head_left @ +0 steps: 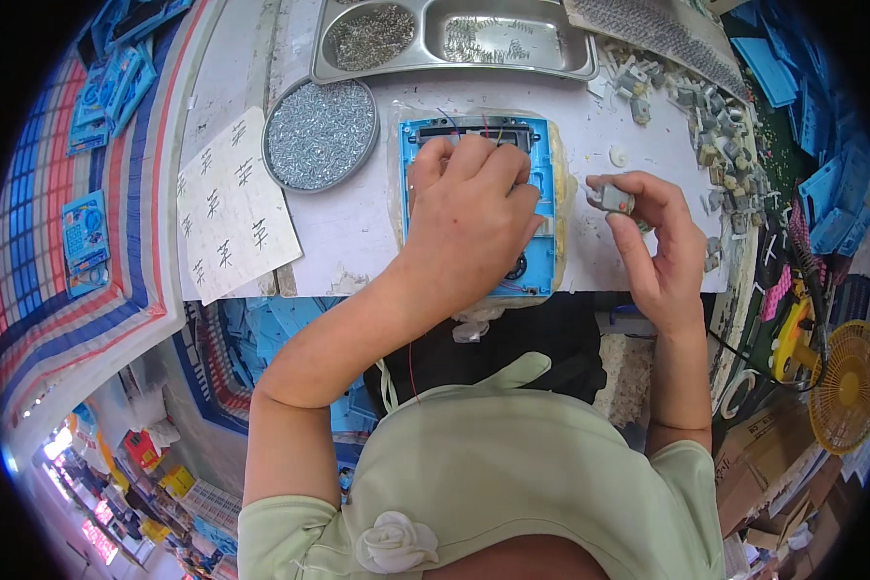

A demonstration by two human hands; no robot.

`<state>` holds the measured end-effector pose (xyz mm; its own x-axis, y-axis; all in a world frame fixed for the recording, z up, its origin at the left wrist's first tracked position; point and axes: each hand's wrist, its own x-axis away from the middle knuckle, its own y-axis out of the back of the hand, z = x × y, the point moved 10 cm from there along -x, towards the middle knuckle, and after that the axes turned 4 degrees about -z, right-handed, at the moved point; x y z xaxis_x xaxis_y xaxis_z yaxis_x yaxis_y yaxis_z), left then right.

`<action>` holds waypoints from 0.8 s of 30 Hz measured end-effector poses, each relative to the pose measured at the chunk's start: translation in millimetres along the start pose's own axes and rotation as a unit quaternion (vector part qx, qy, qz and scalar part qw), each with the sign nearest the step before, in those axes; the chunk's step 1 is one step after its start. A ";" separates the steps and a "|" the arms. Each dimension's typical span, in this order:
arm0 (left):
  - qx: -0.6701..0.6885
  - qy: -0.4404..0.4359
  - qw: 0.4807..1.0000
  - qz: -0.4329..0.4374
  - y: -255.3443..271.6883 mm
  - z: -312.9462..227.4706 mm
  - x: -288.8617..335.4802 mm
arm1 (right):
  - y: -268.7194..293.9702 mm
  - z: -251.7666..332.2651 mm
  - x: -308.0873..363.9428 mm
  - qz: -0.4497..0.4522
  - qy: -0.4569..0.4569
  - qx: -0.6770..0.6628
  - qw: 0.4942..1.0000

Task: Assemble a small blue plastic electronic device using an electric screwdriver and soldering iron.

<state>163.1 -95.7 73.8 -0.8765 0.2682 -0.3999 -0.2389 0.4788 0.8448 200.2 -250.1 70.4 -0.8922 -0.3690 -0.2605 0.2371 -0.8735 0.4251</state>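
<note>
A blue plastic case (545, 271) lies open in front of me on a padded, plastic-wrapped rest (568, 232), with thin wires and a dark bar along its far end. Over its middle bends my left hand (469, 213), fingers curled down into the case; the fingertips and whatever they grip are hidden beneath it. To the right of the case, my right hand (669, 251) pinches a small grey block-shaped part (609, 197) between thumb and fingers, held above the white tabletop. A thin red wire (412, 369) hangs by my left forearm.
Left of the case are a round dish of small screws (321, 135) and a handwritten paper sheet (237, 213). A steel compartment tray (590, 60) with small metal pieces stands at the back. Grey parts (733, 174) pile up at right, near blue casings (831, 208) and a yellow fan (846, 387).
</note>
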 end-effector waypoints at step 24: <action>0.144 0.056 0.988 -0.009 24.9 25.9 51.9 | -59.3 -4.0 -32.4 0.098 0.054 0.150 0.982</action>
<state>122.5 -48.2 64.9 -0.9176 0.1722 -0.3583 -0.1397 0.7042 0.6961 216.6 -187.6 50.2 -0.7908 -0.5668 -0.2309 0.2624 -0.6548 0.7088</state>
